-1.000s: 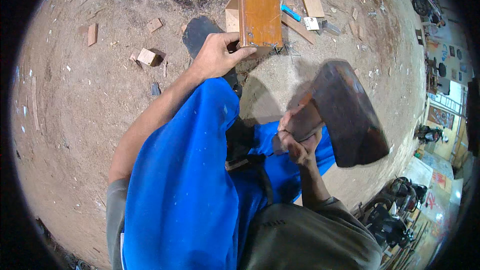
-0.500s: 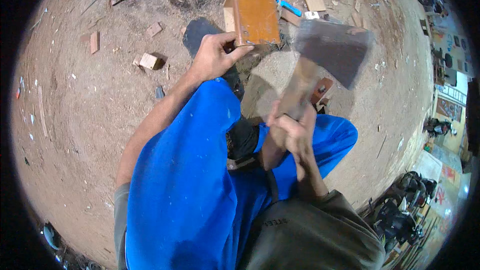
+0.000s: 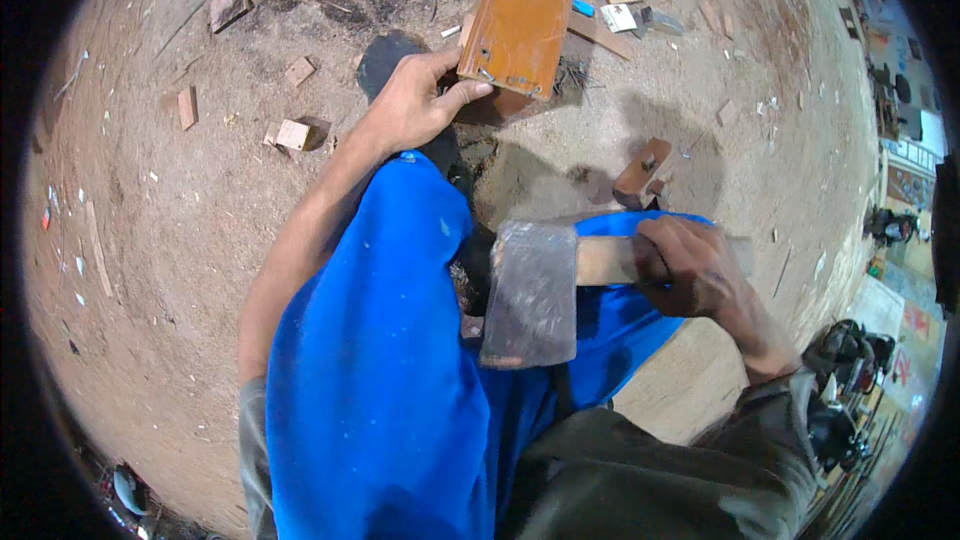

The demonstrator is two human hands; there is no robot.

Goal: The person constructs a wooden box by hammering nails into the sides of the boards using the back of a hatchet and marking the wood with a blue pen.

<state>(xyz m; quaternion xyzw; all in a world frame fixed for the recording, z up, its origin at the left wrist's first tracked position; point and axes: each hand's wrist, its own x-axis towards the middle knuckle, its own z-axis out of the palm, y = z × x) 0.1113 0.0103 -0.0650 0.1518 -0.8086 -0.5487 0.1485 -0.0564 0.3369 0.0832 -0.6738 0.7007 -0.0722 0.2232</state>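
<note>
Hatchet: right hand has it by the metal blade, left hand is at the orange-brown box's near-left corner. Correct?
No: the right hand grips the hatchet by its wooden handle, not the metal blade; the head view shows it. The left hand is at the near-left corner of the orange-brown box, as you say.

Straight beyond the left hand [image 3: 415, 108], the orange-brown wooden box [image 3: 520, 25] blocks the way, with thin dark bits [image 3: 573, 78] scattered just to its right. Between the hands, the floor [image 3: 555, 172] offers open passage, but the axe [image 3: 530, 295], jutting leftward from the right hand [image 3: 690, 265], and the blue trousers [image 3: 370, 340] hem in its near side. Ahead of the right hand, a brown wood piece [image 3: 643, 166] obstructs; farther right, a path runs free. Left of the left hand, a pale block [image 3: 292, 134] interrupts otherwise passable ground.
</note>
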